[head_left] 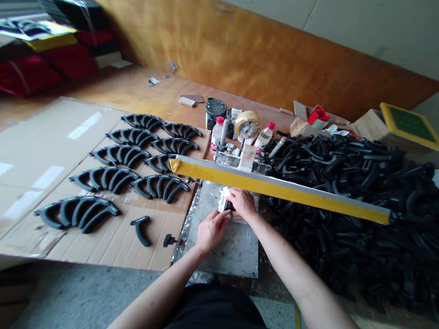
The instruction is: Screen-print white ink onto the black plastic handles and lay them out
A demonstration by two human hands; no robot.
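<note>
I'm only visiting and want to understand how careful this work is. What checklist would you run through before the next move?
1. Both hands at the work: ok. The left hand and right hand meet over the metal plate.
2. Dark piece seated firmly: cannot tell; the hands partly hide it.
3. Yellow bar clear of the hands: cannot tell; it crosses just beyond them, its height unclear.
4. Curved parts all grouped: not ok; one lone curved part lies apart on the cardboard.
5. Bottles capped: ok; both have red caps.
</note>
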